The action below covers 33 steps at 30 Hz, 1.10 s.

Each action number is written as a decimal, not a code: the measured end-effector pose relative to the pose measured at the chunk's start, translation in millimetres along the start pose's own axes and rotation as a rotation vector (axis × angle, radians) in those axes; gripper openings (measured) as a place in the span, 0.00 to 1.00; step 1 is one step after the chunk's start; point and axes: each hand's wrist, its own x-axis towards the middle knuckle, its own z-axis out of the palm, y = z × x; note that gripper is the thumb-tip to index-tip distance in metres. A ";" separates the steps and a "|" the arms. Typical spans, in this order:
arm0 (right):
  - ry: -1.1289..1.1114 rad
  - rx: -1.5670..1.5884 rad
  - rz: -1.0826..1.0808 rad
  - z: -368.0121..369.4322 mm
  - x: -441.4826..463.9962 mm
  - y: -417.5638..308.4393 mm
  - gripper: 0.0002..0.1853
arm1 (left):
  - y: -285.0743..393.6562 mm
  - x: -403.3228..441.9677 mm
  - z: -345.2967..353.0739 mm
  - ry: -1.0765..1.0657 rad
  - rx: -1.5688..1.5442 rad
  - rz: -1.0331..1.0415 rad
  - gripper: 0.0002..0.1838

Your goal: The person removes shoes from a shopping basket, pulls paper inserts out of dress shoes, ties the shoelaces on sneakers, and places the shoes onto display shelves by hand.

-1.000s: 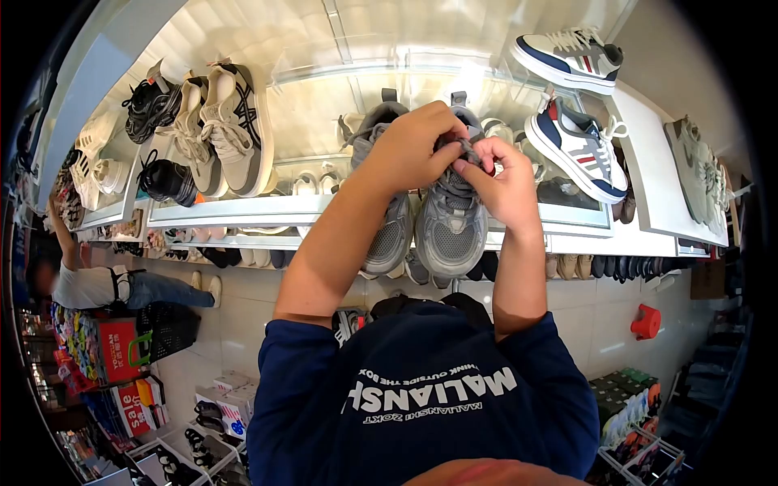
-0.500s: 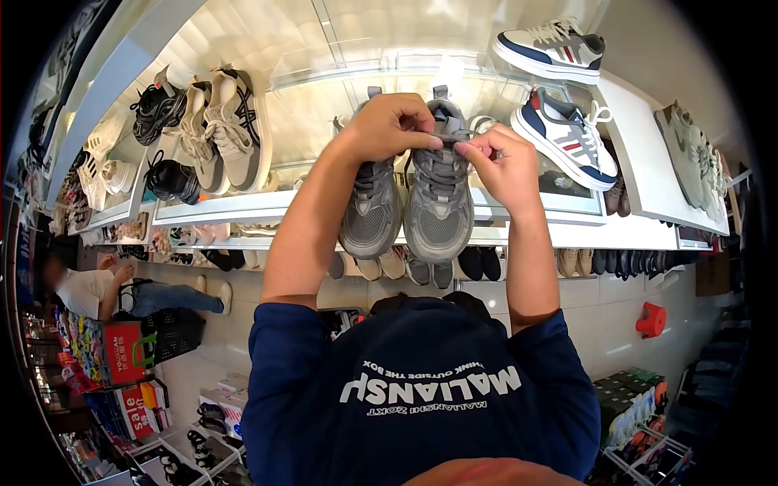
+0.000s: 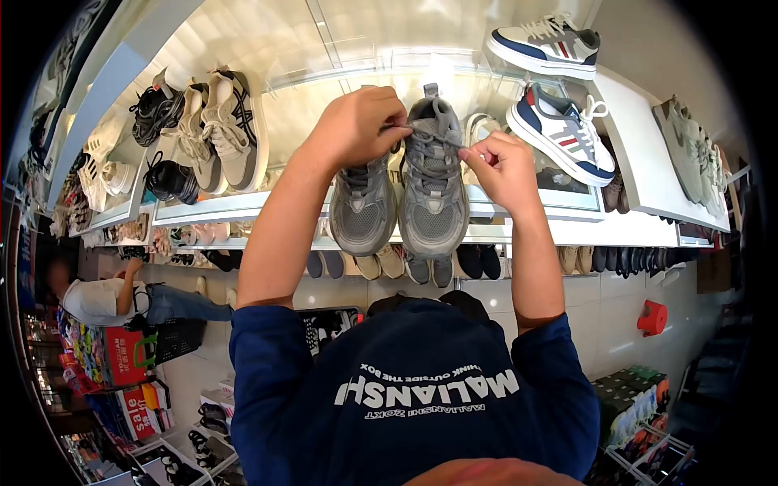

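Head-worn wide view, facing forward-down; left hand [image 3: 362, 121], right hand [image 3: 502, 166] near.

The left forearm [image 3: 279, 227] is slanting forward and inward, while the right forearm [image 3: 534, 263] is running forward more nearly straight. The left hand [image 3: 356, 121] is showing its back, the wrist [image 3: 324, 155] bending inward, the fingers curling and the thumb lying against the index finger in a pinch. The right hand [image 3: 504, 172] is likewise pinching between thumb and index finger, its other fingers folding toward the palm. The two hands are facing one another, apart, the left sitting slightly farther forward.
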 end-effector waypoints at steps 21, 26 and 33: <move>0.027 -0.070 0.299 18.1 -7.5 -6.5 0.10 | -9.5 -20.8 29.7 0.106 0.129 -0.058 0.07; -0.049 0.408 0.486 2.6 -58.1 -1.5 0.29 | 38.7 -45.5 18.9 0.186 0.087 -0.044 0.18; -0.193 -0.115 0.107 32.8 -105.6 -66.7 0.66 | 64.4 -73.0 39.0 -0.045 0.189 -0.140 0.42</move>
